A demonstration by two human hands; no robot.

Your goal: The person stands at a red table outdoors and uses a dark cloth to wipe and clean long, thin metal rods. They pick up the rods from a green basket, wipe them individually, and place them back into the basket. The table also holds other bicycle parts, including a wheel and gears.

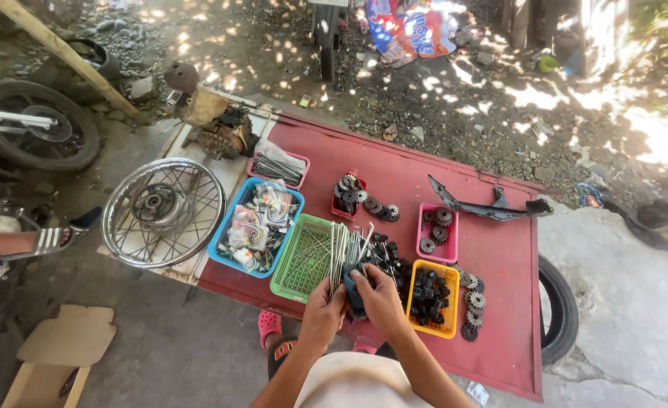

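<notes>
Seen from above: left hand (323, 302) and right hand (375, 293), each grip closed around a fanned bundle of wheel spokes (347, 249), held upright over green basket (303, 258) on red table (500, 257), likely for sorting. Yellow basket (433, 296) of gears beside.

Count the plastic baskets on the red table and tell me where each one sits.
6. Small pink basket of spokes at the far left; blue basket in front of it; green mesh basket beside the hands; small red basket mid-table; pink basket of sprockets; yellow basket nearest. Others may be hidden.
</notes>
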